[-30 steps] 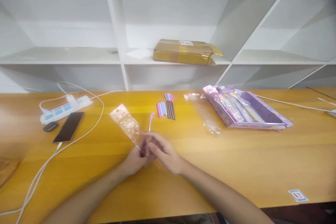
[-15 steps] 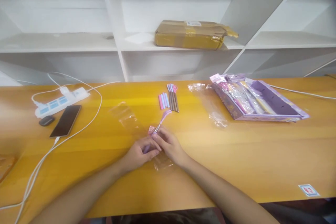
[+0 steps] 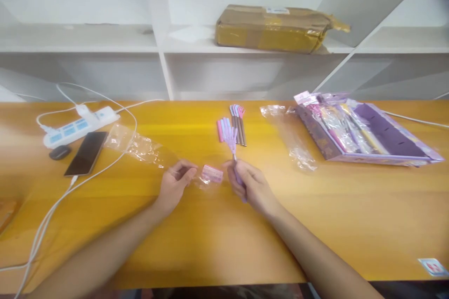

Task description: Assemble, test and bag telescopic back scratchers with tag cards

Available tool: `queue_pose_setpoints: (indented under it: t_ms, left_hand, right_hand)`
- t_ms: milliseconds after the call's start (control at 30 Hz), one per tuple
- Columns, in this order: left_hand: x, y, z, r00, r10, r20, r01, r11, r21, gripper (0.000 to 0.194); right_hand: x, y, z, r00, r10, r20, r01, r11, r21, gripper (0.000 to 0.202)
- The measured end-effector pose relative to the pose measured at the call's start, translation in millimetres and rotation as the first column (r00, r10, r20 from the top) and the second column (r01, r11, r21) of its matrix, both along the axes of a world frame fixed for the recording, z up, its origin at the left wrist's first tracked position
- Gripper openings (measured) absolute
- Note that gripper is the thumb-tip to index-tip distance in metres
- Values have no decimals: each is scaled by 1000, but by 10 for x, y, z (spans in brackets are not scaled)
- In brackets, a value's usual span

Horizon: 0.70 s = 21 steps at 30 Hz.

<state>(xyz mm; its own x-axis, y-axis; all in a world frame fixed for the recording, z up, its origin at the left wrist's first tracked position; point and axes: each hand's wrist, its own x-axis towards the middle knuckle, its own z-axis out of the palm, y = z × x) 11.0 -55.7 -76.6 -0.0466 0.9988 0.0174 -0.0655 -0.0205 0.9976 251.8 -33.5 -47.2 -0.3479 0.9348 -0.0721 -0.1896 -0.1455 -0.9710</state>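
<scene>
My right hand is closed around the handle of a purple back scratcher, its clawed head pointing away from me. To its left, my left hand pinches a clear plastic wrapper with a pink label. Beyond my hands lie several back scratcher rods with blue and pink claw heads, side by side. Pink and blue handle pieces sit just left of them, partly hidden by the purple head.
Clear wrappers lie on both sides. An open purple box at the right holds several wrapped back scratchers. A power strip, a phone and white cables occupy the left. A taped carton rests on the shelf.
My hands have moved apart. The purple back scratcher is out of its wrapper and upright in my right hand, while the wrapper stays with my left. The view has shifted slightly.
</scene>
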Motion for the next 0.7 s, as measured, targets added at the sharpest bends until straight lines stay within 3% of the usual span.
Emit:
queue_pose_setpoints:
  t_ms: [67,200,300,500,633,700]
  left_hand:
    - [-22,32,-16,998,55,18,-55,998,4,25]
    - [-49,68,-60,992,99,77,-101,995,18,28]
    - [-44,62,-65,991,75,114,-77,997,12,31]
    - [5,-24,30,1000,0,-6,0,998,64,34]
    - [8,-39,-15,999,31,25,-31,999,-23,39]
    - [4,-31,-56,996,-17,85,20,999,-30,36]
  right_hand:
    - [-52,-75,25,988,56,147,-69,994,80,43]
    - [-169,-168,49,937,7,350,-77,979,187,45]
    - [-232,-194,-10,940,-1,340,-48,989,138,48]
    - [-252,-205,-95,979,72,190,-65,997,-45,46]
    - [-262,-198,-98,969,88,230,-89,996,-9,42]
    - [-267,-205,-106,966,89,243,-94,996,9,39]
